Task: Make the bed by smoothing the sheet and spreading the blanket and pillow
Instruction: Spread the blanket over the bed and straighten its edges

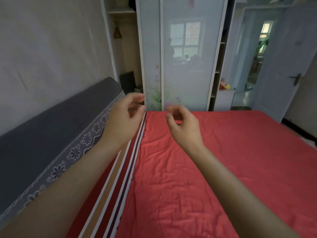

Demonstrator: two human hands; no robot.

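Head view: the red sheet covers the bed, creased near the headboard. Left hand and right hand hover above it, fingers loosely curled, holding nothing. The sheet looks thin, soft and light, so I'd pinch an edge and tug. No blanket or pillow in sight.

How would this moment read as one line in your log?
left hand: raised, empty | right hand: raised, empty | red sheet: wrinkled | blanket, pillow: not in view

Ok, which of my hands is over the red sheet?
The right hand, held above the wrinkled red sheet; the left hand is off to the side, over the grey flowered cover.
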